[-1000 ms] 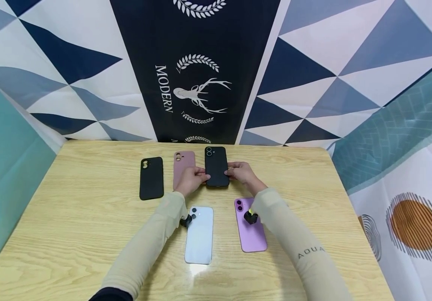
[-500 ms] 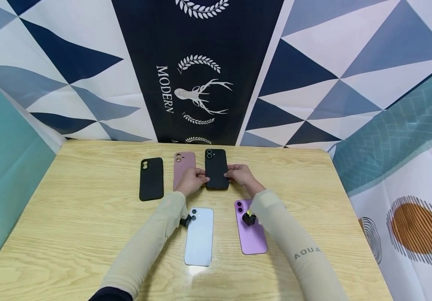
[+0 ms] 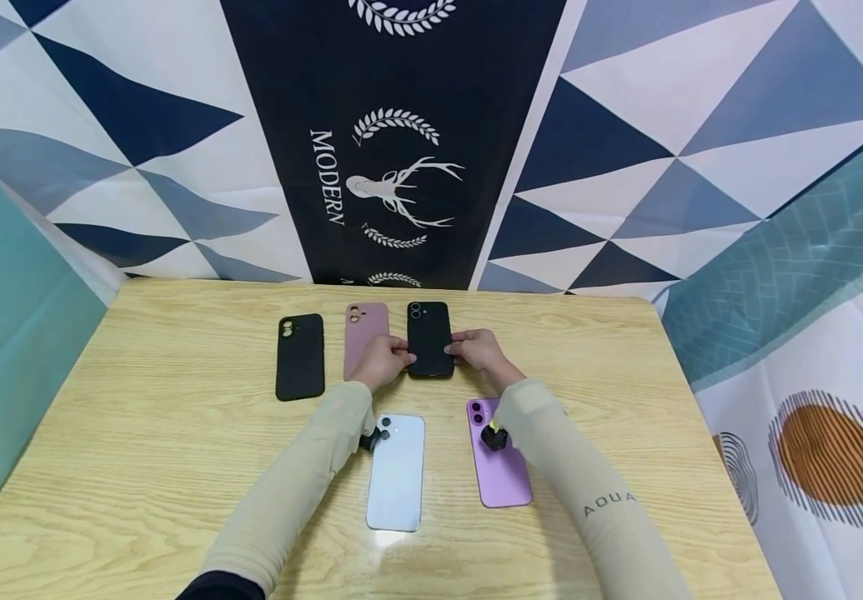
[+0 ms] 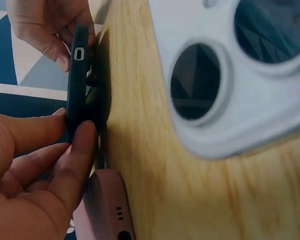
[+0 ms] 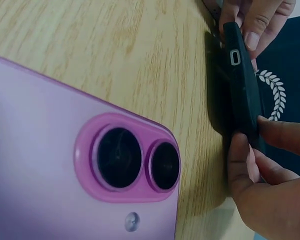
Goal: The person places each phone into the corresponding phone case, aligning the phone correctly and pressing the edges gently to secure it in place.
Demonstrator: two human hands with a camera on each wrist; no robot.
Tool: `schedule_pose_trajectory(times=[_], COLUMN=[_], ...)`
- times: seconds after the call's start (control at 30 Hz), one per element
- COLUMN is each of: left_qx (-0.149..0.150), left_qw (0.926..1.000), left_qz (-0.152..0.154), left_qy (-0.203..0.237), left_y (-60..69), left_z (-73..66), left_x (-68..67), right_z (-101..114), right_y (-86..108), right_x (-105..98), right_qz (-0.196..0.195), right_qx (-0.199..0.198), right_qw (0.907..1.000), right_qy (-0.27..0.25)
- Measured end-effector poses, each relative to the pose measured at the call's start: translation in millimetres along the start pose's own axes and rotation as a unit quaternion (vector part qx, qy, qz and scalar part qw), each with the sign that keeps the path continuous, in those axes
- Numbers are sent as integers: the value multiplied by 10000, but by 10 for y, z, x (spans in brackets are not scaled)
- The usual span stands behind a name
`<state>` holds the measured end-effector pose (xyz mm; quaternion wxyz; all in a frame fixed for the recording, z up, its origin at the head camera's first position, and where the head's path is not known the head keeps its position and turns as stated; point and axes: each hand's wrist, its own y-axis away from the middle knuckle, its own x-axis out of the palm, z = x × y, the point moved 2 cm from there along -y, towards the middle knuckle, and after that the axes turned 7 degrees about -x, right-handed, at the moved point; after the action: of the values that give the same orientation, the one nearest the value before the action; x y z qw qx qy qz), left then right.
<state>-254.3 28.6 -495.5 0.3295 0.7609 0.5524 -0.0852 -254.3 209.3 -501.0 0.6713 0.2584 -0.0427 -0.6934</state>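
In the head view, a black phone in a dark case [image 3: 429,337] is held by both hands near the table's back edge, camera rings toward the back. My left hand [image 3: 381,360] pinches its left long edge between thumb and fingers. On the opposite edge, my right hand [image 3: 479,348] does the same. Both wrist views show the end with the charging port [image 4: 79,53], and a shadowed gap lies between the phone [image 5: 242,85] and the tabletop. Partly under my left hand lies a pink phone case [image 3: 366,325].
A black phone case [image 3: 300,357] lies to the left on the wooden table [image 3: 176,417]. Nearer to me are a white phone [image 3: 395,475] by the left wrist and a purple phone [image 3: 502,483] under the right wrist. A patterned cloth [image 3: 589,167] hangs behind the table.
The black phone and both hands have shifted slightly toward me in the head view, mostly in the first half second. Both hands keep their grip, and the other things stay put.
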Motion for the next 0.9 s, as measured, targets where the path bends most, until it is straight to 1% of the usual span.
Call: schedule_pose_trajectory(times=[0.23,0.37,0.5,0.63,0.9], left_qx=[-42,-44,-109,-179,-92], left_qw=[9999,9998,9997,9995,9987], left_qz=[-27,-101,-155,-180,-301], left_qy=[-100,-137,-123,-201,-409], left_y=[-10,-10,-12,-27,-25], left_z=[-5,-17,-16,-5,-15], left_x=[-24,-27,-7,14,45], right_z=[3,6,26,49,91], right_y=[10,10,25,40,62], right_x=[13,15,16,19,28], right_qz=[-131,-196,-260,-273,-334], right_qx=[77,59,3,-15,-124], right_qw=[9998,9996,9989,9982,9940], right_qy=[101,212,377,533,1036])
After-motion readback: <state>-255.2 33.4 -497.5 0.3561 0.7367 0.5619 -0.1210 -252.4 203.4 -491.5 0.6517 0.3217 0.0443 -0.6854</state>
